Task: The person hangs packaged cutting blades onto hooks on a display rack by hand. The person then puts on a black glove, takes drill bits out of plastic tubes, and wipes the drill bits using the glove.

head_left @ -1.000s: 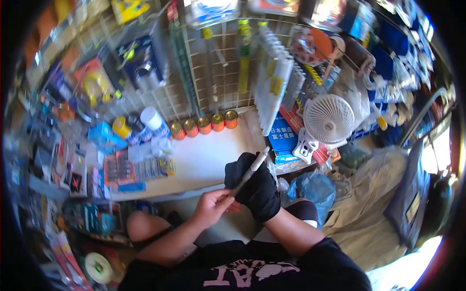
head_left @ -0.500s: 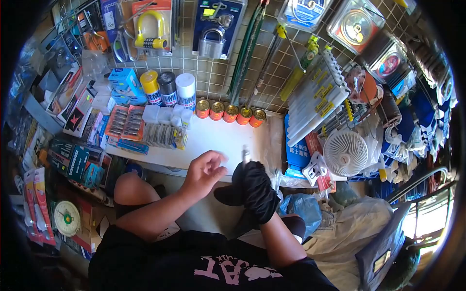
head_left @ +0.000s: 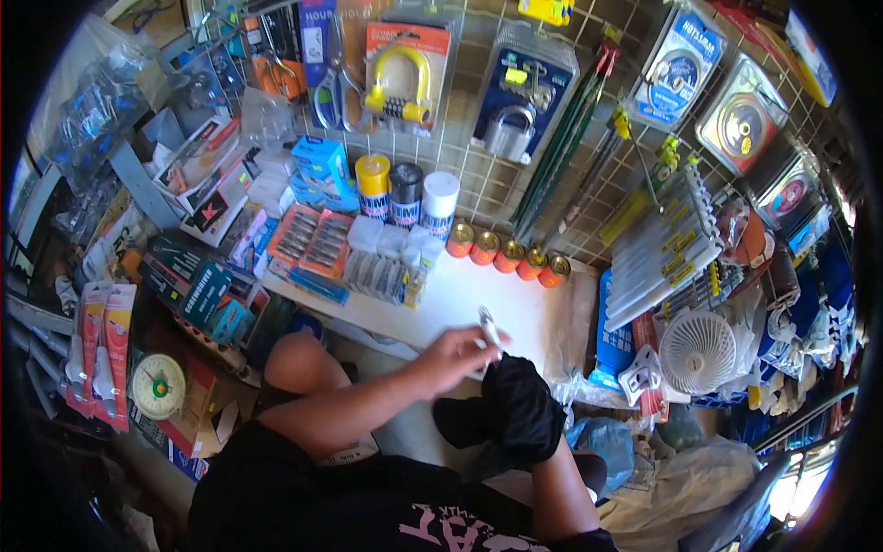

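Observation:
My left hand (head_left: pixel 452 357) reaches in from the left, its fingers closed around a slim white stick with a metallic tip (head_left: pixel 489 333). The stick stands upright, tilted a little, and I cannot make out its exact kind. My right hand (head_left: pixel 522 409) is covered in black fabric, a glove or a bunched cloth, and sits just below the stick, whose lower end meets the fabric. The fabric hides the right fingers. A flap of the black material hangs toward the left. Both hands are in front of the white tabletop (head_left: pixel 460 313).
Several small orange cans (head_left: pixel 509 257) line the table's back edge, beside spray cans (head_left: pixel 406 195). Packs of small goods (head_left: pixel 308 241) fill the left side. A wire grid (head_left: pixel 478 184) holds padlocks and discs. A white fan (head_left: pixel 697 352) stands right.
My left hand has moved from apart, fingers loosely curled, to gripping the white stick above my right hand. The camera view has swung left, so the scene appears shifted right and down.

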A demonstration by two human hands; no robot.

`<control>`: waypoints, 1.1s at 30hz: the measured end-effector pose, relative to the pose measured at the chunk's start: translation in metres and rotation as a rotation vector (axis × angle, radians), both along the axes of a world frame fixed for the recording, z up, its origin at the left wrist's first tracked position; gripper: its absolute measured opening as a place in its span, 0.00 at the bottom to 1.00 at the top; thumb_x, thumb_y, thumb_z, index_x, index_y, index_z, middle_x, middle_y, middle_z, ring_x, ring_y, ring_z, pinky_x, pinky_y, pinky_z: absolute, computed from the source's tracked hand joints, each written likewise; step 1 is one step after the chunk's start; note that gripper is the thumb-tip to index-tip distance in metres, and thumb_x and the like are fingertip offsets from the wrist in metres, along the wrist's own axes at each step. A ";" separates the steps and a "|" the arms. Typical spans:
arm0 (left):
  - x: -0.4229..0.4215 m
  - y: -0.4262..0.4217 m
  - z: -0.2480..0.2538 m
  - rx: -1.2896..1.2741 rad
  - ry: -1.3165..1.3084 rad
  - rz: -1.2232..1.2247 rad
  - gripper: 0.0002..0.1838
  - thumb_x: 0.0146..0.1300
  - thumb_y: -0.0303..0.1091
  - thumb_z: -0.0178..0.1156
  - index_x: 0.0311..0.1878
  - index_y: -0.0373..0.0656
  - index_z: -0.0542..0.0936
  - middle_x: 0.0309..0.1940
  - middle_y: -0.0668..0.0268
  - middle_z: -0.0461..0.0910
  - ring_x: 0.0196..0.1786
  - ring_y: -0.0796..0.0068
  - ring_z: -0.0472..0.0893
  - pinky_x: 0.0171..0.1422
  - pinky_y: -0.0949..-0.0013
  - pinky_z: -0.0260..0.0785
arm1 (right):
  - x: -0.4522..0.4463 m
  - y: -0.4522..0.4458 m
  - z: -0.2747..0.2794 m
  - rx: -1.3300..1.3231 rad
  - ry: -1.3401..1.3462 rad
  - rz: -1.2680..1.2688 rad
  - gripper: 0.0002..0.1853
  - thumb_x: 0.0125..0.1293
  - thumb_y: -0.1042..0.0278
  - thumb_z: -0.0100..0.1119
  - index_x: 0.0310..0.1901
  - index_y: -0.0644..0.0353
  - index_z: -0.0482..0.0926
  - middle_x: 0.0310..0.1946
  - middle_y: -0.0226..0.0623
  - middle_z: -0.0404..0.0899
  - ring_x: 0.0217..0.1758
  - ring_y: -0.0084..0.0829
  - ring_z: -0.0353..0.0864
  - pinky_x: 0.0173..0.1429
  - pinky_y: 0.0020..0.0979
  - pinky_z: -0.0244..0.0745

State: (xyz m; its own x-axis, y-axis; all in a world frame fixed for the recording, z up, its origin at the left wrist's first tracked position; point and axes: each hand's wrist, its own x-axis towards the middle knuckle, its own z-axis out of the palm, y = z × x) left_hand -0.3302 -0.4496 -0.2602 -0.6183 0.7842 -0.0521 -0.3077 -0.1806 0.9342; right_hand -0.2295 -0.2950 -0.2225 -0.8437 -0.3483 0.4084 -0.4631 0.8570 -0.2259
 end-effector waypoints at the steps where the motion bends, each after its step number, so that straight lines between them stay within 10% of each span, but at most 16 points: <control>1: 0.007 0.004 -0.003 0.032 0.097 -0.019 0.16 0.77 0.40 0.57 0.60 0.44 0.82 0.48 0.72 0.82 0.53 0.83 0.78 0.60 0.72 0.69 | 0.000 -0.014 0.025 -0.172 -0.037 -0.061 0.09 0.52 0.71 0.65 0.35 0.60 0.78 0.28 0.41 0.78 0.35 0.43 0.79 0.40 0.42 0.73; 5: -0.003 -0.003 -0.001 -0.013 0.207 -0.068 0.17 0.78 0.41 0.56 0.62 0.45 0.80 0.50 0.71 0.80 0.56 0.82 0.76 0.66 0.71 0.66 | 0.002 -0.004 -0.004 -0.229 -0.212 -0.068 0.10 0.49 0.67 0.71 0.27 0.58 0.77 0.27 0.41 0.79 0.34 0.42 0.80 0.38 0.41 0.72; 8: -0.017 -0.010 0.025 0.136 -0.175 0.181 0.17 0.77 0.42 0.57 0.60 0.42 0.82 0.46 0.72 0.78 0.51 0.81 0.76 0.56 0.71 0.73 | 0.005 -0.016 0.050 -0.300 -0.492 -0.160 0.10 0.49 0.68 0.72 0.27 0.58 0.78 0.26 0.41 0.80 0.33 0.43 0.81 0.37 0.42 0.73; 14: -0.008 -0.007 0.002 -0.022 -0.064 -0.029 0.17 0.76 0.44 0.60 0.54 0.40 0.85 0.25 0.75 0.76 0.28 0.86 0.73 0.34 0.78 0.67 | 0.014 -0.006 0.025 -0.473 -0.120 -0.126 0.12 0.51 0.63 0.75 0.27 0.58 0.80 0.20 0.38 0.78 0.28 0.44 0.81 0.36 0.41 0.75; 21: -0.005 -0.007 0.001 -0.044 0.389 -0.123 0.13 0.72 0.36 0.64 0.53 0.37 0.85 0.39 0.68 0.87 0.42 0.84 0.82 0.46 0.77 0.73 | -0.002 -0.023 0.008 -0.090 -0.209 -0.018 0.16 0.50 0.58 0.72 0.30 0.60 0.78 0.23 0.42 0.79 0.25 0.47 0.79 0.32 0.41 0.72; 27: -0.018 -0.014 0.008 0.003 0.004 0.218 0.08 0.69 0.36 0.67 0.41 0.42 0.85 0.33 0.72 0.85 0.35 0.85 0.80 0.36 0.79 0.68 | -0.006 -0.016 0.019 -0.045 -0.351 -0.029 0.33 0.47 0.35 0.75 0.25 0.65 0.79 0.24 0.47 0.78 0.28 0.46 0.80 0.35 0.43 0.73; 30: -0.016 -0.013 0.013 0.010 -0.062 0.228 0.10 0.72 0.36 0.64 0.47 0.39 0.83 0.39 0.67 0.84 0.41 0.77 0.83 0.43 0.72 0.76 | -0.003 -0.008 -0.013 -0.206 -0.042 0.065 0.22 0.43 0.52 0.77 0.23 0.63 0.77 0.26 0.47 0.78 0.30 0.49 0.78 0.36 0.44 0.71; 33: -0.004 -0.011 0.026 0.170 -0.119 0.074 0.16 0.75 0.32 0.58 0.61 0.35 0.77 0.56 0.55 0.81 0.59 0.58 0.82 0.61 0.59 0.77 | -0.001 -0.011 -0.030 -0.433 -0.268 -0.072 0.21 0.46 0.70 0.70 0.43 0.64 0.76 0.28 0.46 0.79 0.33 0.51 0.79 0.39 0.45 0.73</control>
State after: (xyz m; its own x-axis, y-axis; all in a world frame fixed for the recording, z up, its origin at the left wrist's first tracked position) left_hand -0.3342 -0.4605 -0.2341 -0.6718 0.7408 0.0007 -0.3942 -0.3583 0.8463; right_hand -0.2309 -0.3060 -0.2524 -0.9541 -0.1325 0.2685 -0.2837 0.6863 -0.6697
